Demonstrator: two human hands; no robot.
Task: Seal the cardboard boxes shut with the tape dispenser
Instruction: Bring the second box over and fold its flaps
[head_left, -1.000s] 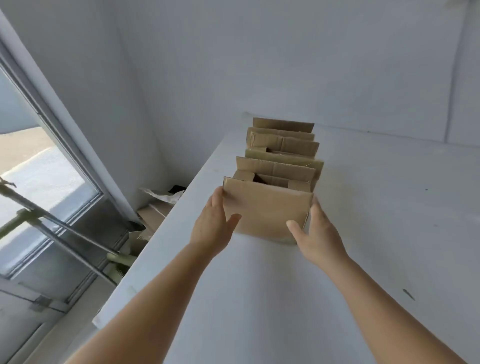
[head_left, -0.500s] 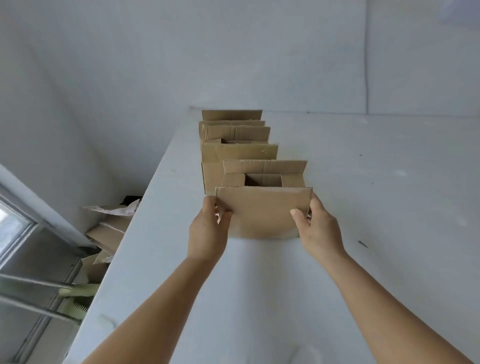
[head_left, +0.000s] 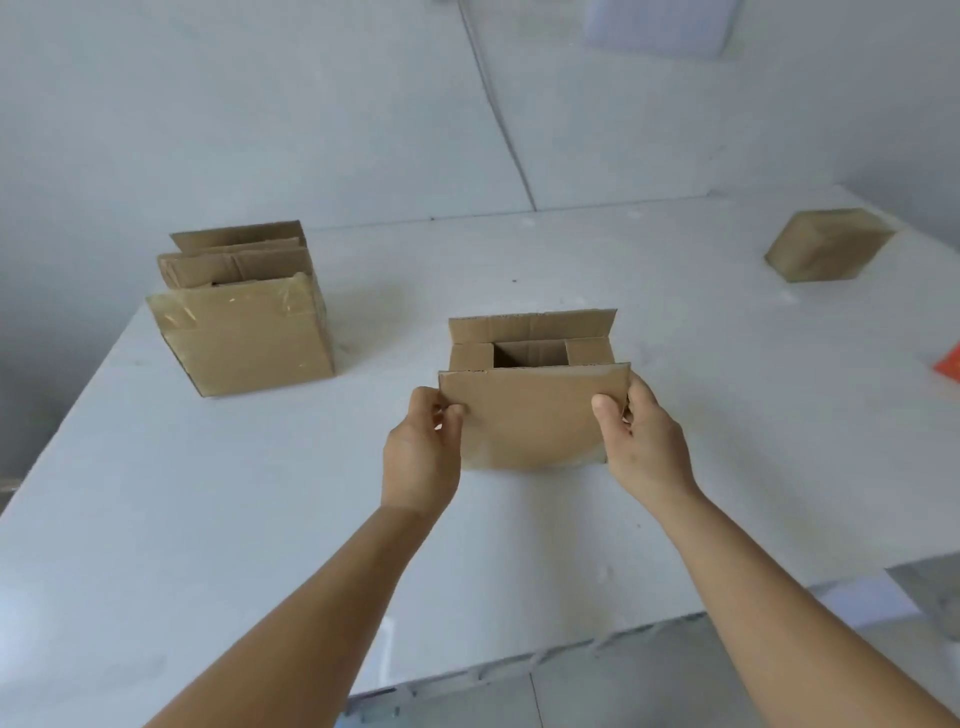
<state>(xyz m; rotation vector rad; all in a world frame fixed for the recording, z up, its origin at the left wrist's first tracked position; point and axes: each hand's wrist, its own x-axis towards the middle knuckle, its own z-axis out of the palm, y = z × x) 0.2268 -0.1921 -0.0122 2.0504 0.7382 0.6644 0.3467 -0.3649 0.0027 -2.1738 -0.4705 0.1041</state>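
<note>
The left hand (head_left: 422, 453) pinches the left edge of the open box (head_left: 532, 395), thumb on the front flap and fingers curled behind it. The right hand (head_left: 640, 439) pinches the right edge the same way. The box sits between the two hands, in the middle of the white desk (head_left: 260, 519). I cannot tell if its bottom touches the desk. Its front flap stands up toward the camera, the back flap stands up too, and two small side flaps are folded in, leaving a dark hole in the middle. Both arms reach forward, bare and nearly straight. Far to the left is a row of boxes (head_left: 244, 306), the front one with shiny tape. Far to the right lies a closed box (head_left: 826, 244). A bit of something orange (head_left: 949, 364) peeks in at the right edge.
</note>
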